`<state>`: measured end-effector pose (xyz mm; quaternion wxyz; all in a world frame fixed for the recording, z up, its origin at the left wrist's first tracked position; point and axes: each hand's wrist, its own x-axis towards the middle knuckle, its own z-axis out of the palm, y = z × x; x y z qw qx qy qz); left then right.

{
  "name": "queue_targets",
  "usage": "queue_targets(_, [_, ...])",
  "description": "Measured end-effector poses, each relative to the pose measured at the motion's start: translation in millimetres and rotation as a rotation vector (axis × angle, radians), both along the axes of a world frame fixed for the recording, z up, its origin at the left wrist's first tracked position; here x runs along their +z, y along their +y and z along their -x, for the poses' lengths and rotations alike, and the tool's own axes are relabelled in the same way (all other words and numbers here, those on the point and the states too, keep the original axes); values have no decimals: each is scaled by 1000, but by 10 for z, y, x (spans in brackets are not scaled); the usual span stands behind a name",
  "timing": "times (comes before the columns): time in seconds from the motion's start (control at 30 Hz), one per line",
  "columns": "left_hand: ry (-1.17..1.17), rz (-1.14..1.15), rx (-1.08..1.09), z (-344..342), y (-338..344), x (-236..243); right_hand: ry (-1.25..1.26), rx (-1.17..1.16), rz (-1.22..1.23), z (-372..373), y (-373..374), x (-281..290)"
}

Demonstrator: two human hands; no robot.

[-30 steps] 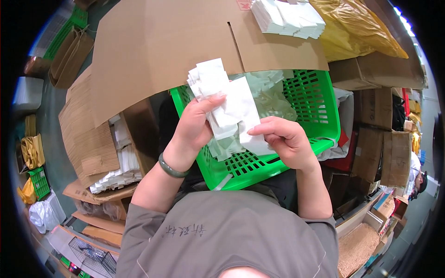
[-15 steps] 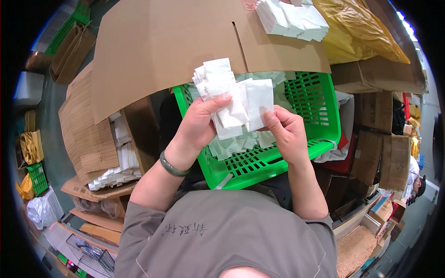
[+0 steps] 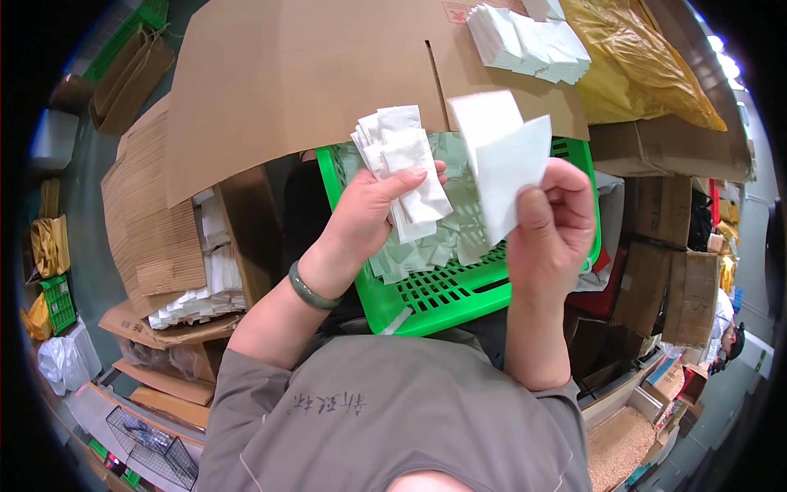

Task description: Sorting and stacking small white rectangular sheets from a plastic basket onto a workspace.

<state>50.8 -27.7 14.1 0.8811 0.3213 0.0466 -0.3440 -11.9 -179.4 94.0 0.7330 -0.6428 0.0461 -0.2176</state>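
My left hand (image 3: 367,211) is closed on a fanned stack of small white paper packets (image 3: 393,141), above the green plastic basket (image 3: 426,312). My right hand (image 3: 551,234) pinches a couple of white packets (image 3: 512,160), held apart from that stack, to its right. Inside the basket lie many more white packets (image 3: 463,234). Beyond it, a sheet of brown cardboard (image 3: 303,74) spreads out, with another stack of white packets (image 3: 529,49) lying on it.
At the left, an open carton (image 3: 246,217) holds white packets beside layered cardboard (image 3: 147,221). A crumpled yellow bag (image 3: 639,66) lies at the upper right. Brown boxes (image 3: 689,295) stand along the right, and a person (image 3: 725,336) is partly visible beyond them.
My right hand has moved right and up, drawing packets away from the stack in my left hand, which has shifted slightly right.
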Motion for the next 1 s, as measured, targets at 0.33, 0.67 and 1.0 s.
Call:
queue_targets(0.33, [-52,0,-36,27,15,-83,413,88,-62,-60,226,-460])
queue_targets(0.67, [6,103,35,14,-14,38,445,24,101,-120,297,-515])
queue_targets(1.0, [-65,-27,55,7,2,-30,406,408,-148,-156,198,-595])
